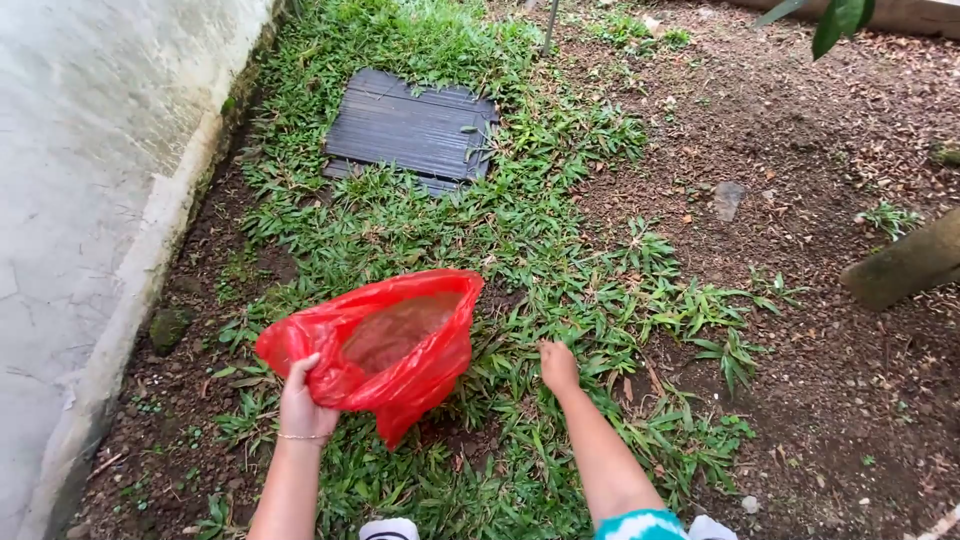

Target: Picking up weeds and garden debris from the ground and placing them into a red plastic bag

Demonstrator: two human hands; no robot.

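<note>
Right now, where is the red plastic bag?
In the head view, the red plastic bag is left of centre, held open by the left hand over the grass.

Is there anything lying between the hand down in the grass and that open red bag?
Nothing solid shows there. The right hand is down in the low grass, and only more grass blades lie between it and the red plastic bag, which the left hand holds open by its rim just beside it.
</note>
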